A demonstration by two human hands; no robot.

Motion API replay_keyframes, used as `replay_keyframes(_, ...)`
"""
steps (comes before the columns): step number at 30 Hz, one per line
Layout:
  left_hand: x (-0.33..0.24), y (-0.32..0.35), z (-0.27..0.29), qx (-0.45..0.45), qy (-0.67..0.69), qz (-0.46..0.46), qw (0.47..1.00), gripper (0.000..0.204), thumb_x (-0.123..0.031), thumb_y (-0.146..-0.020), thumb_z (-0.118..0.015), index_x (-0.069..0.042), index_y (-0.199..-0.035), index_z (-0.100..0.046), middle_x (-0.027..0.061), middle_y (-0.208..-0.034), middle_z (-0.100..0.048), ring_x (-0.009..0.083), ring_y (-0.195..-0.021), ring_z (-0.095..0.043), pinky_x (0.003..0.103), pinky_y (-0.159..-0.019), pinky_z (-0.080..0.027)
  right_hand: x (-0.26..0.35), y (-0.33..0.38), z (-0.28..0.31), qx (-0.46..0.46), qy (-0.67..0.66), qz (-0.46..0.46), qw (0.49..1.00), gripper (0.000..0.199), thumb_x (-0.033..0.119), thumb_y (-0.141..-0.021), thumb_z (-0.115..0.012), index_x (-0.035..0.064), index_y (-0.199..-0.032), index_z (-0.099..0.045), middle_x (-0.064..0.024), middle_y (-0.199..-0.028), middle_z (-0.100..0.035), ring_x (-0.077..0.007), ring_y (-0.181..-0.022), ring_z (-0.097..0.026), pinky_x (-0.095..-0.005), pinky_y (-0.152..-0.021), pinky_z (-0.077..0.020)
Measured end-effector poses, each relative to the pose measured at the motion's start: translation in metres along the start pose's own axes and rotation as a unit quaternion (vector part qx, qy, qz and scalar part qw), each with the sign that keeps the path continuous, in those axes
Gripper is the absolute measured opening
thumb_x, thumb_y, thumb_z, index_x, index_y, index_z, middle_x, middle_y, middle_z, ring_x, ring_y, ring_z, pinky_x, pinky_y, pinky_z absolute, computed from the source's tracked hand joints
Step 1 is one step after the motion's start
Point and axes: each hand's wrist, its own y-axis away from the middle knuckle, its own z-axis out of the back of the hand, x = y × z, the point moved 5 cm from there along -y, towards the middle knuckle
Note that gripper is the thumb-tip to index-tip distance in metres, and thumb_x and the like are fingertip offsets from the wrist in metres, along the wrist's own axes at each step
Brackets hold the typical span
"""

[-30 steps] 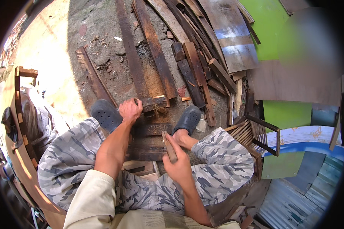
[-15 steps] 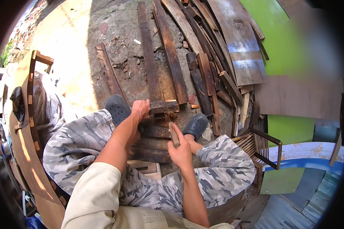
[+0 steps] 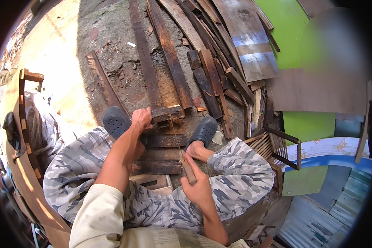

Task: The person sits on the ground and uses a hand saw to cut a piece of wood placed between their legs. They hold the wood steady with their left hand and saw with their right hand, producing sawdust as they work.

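Note:
My right hand (image 3: 197, 187) is closed around the wooden handle (image 3: 188, 169) of a handsaw. Its thin blade (image 3: 176, 138) points away from me and reaches the dark piece of wood (image 3: 161, 115), close to the pale right end. My left hand (image 3: 141, 119) grips that piece near its left end, fingers wrapped over it. Beneath and nearer to me lie more dark boards (image 3: 166, 141). On either side are my feet in dark clogs, the left clog (image 3: 116, 122) beside my left hand and the right clog (image 3: 204, 130) right of the blade.
Long dark planks (image 3: 169, 53) stretch away over the rough ground (image 3: 111, 27). At the right lies a heap of boards and offcuts (image 3: 213, 78), with a plywood sheet (image 3: 252, 62) behind it. A slatted wooden frame (image 3: 277, 144) stands beside my right knee. Sawdust (image 3: 168, 97) lies past the piece.
My right hand has drawn the saw back toward me, so the handle is farther from the wood. My left hand keeps its grip on the piece. The whole view has shifted slightly.

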Motion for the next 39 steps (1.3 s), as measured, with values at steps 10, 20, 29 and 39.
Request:
replay_keyframes(10,0.000,0.001,-0.008,-0.012,-0.011,-0.001,1.000,0.060,-0.033,-0.068,-0.085,-0.003,-0.112,-0.058,0.0201,-0.105,-0.071,0.0346,-0.098,-0.072,0.043,-0.082,-0.058,-0.027,-0.052,-0.023,-0.017,-0.029,-0.038,0.999,0.063,0.006,-0.083,-0.059,0.0042,-0.146,-0.052,-0.0203,-0.133,-0.065,-0.0313,-0.122,-0.064,-0.0342,-0.103,-0.0471)
replay_keyframes(20,-0.002,-0.007,-0.004,-0.004,0.006,0.031,0.999,0.069,-0.032,-0.065,-0.091,-0.002,-0.117,-0.056,0.0199,-0.106,-0.070,0.0352,-0.101,-0.071,0.044,-0.085,-0.058,-0.049,-0.097,-0.039,-0.023,0.009,-0.024,0.999,0.062,0.008,-0.084,-0.060,0.0013,-0.145,-0.050,-0.0237,-0.134,-0.063,-0.0366,-0.126,-0.060,-0.0345,-0.105,-0.0464)
replay_keyframes(29,-0.008,0.008,-0.018,-0.003,-0.021,-0.004,1.000,0.068,-0.027,-0.061,-0.090,-0.003,-0.114,-0.055,0.0204,-0.104,-0.070,0.0370,-0.099,-0.070,0.046,-0.082,-0.058,-0.013,-0.002,-0.025,-0.028,-0.047,-0.040,0.998,0.068,0.004,-0.082,-0.061,0.0044,-0.149,-0.047,-0.0245,-0.134,-0.063,-0.0395,-0.122,-0.063,-0.0391,-0.101,-0.0493)
replay_keyframes(39,0.011,-0.006,0.001,-0.024,0.055,0.077,0.995,0.066,-0.034,-0.068,-0.085,-0.002,-0.116,-0.054,0.0214,-0.115,-0.068,0.0392,-0.110,-0.066,0.047,-0.090,-0.056,-0.033,-0.048,-0.012,-0.034,-0.038,0.012,0.999,0.063,0.005,-0.084,-0.061,0.0017,-0.145,-0.051,-0.0235,-0.132,-0.065,-0.0348,-0.120,-0.065,-0.0361,-0.101,-0.0496)
